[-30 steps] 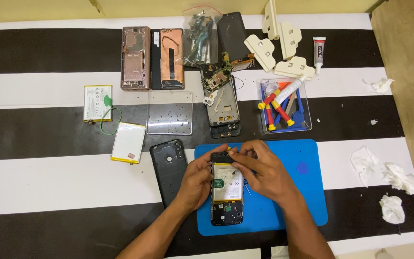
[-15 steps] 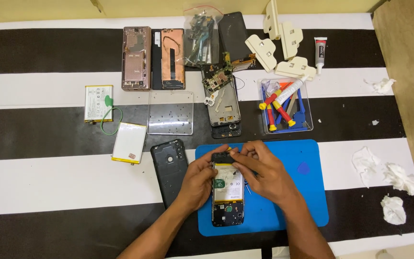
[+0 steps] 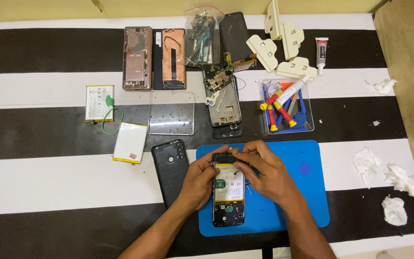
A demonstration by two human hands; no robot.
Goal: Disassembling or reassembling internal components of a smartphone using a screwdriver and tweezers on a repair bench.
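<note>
Left hand (image 3: 198, 178) grips the opened phone (image 3: 228, 195) on the blue mat (image 3: 303, 192), right hand (image 3: 264, 170) pinching at its top edge.

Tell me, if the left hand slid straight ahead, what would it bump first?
Probably the stripped phone frame lying just past the blue mat. The left hand points up and slightly right, beside the opened phone.
</note>
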